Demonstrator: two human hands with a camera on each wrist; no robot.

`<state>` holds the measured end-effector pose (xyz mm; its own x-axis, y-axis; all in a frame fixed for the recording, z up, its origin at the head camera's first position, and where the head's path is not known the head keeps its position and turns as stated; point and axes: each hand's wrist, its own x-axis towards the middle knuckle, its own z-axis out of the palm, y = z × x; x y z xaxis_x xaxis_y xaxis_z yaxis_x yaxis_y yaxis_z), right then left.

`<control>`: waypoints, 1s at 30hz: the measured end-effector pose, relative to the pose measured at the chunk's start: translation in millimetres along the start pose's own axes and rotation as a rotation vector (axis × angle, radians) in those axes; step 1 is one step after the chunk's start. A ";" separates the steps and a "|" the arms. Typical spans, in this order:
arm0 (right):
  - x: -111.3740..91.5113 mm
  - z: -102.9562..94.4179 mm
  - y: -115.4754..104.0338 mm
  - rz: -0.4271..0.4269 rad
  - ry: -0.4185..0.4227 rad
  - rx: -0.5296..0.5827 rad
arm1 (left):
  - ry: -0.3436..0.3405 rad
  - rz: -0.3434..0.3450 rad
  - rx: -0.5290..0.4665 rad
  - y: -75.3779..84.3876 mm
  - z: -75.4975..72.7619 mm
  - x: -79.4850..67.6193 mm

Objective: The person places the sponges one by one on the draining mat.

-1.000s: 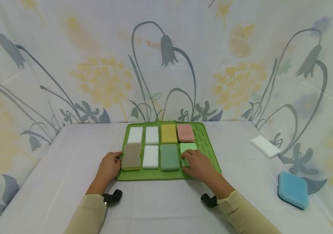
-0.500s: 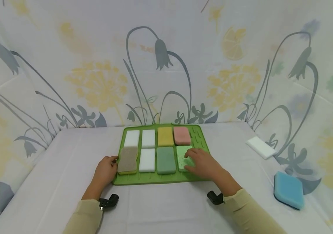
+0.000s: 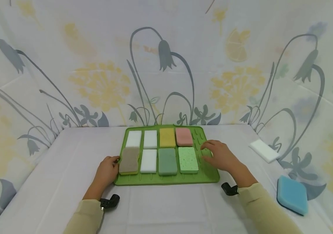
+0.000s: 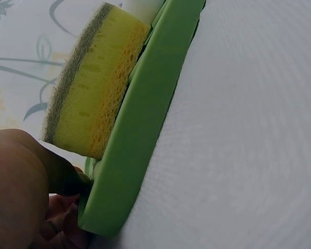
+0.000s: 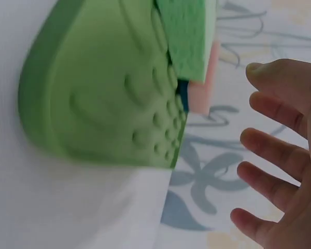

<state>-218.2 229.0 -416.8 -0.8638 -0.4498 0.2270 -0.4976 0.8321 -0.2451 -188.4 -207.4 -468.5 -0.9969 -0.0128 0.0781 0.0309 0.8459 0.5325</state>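
A green ridged silicone mat with a raised rim lies on the table, holding two rows of sponges. My left hand pinches the mat's left edge, thumb over the rim beside a yellow scrub sponge with a grey-brown top. My right hand holds nothing, its fingers spread above the mat's bare right end. Nearest to it is a speckled light green sponge, front row, right end. Left of that are a dark green sponge and a white one.
The back row has two white sponges, a yellow sponge and a pink one. Off to the right on the table lie a white sponge and a blue sponge. A floral curtain stands behind.
My right hand has let go of the light green sponge and moved right, away from it. The left hand stays at the mat's left edge. The head view has shifted slightly.
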 end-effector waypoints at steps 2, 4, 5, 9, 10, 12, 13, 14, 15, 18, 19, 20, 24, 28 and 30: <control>-1.5 -4.0 9.2 -0.005 0.021 -0.016 | -0.001 0.004 0.006 0.4 0.0 0.4; -2.8 -7.4 17.9 0.002 0.030 -0.030 | -0.002 0.004 0.006 0.3 -0.2 0.8; -3.7 -8.5 22.2 0.016 0.027 -0.039 | -0.003 0.004 0.005 0.0 0.0 1.0; -5.6 -12.9 35.2 0.061 0.012 -0.073 | -0.004 -0.007 0.003 -1.4 0.4 1.3; -6.3 -14.0 37.9 0.073 0.010 -0.080 | -0.004 -0.009 0.004 -1.7 0.5 1.2; -7.2 -16.9 42.5 0.090 0.006 -0.089 | -0.006 -0.012 0.006 -2.2 0.7 1.1; -7.8 -18.1 44.9 0.099 0.005 -0.093 | -0.008 -0.013 0.007 -2.5 0.9 1.2; -8.4 -19.2 47.4 0.105 0.003 -0.092 | -0.008 -0.014 0.007 -2.7 1.1 1.2; -9.0 -20.0 50.3 0.111 0.001 -0.093 | -0.009 -0.015 0.007 -2.9 1.3 1.3; -11.1 -21.1 60.5 0.138 -0.017 -0.093 | -0.008 -0.018 0.010 -3.1 2.1 1.5; -11.9 -20.9 64.4 0.151 -0.026 -0.091 | -0.007 -0.018 0.009 -3.0 2.2 1.5; -12.4 -20.6 68.5 0.163 -0.033 -0.088 | -0.005 -0.017 0.009 -2.9 2.4 1.5; -14.5 -20.2 83.5 0.206 -0.055 -0.090 | -0.002 -0.016 0.006 -2.5 2.5 1.3; -18.2 -23.0 94.1 0.243 -0.073 -0.085 | -0.001 -0.016 0.004 -1.9 1.8 1.3; -20.2 -25.3 98.5 0.262 -0.083 -0.081 | 0.002 -0.013 0.006 -1.6 1.4 1.7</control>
<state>-247.8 328.3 -421.7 -0.9674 -0.2378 0.0870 -0.2511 0.9453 -0.2083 -190.2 -208.1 -470.4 -0.9970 -0.0247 0.0729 0.0176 0.8487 0.5286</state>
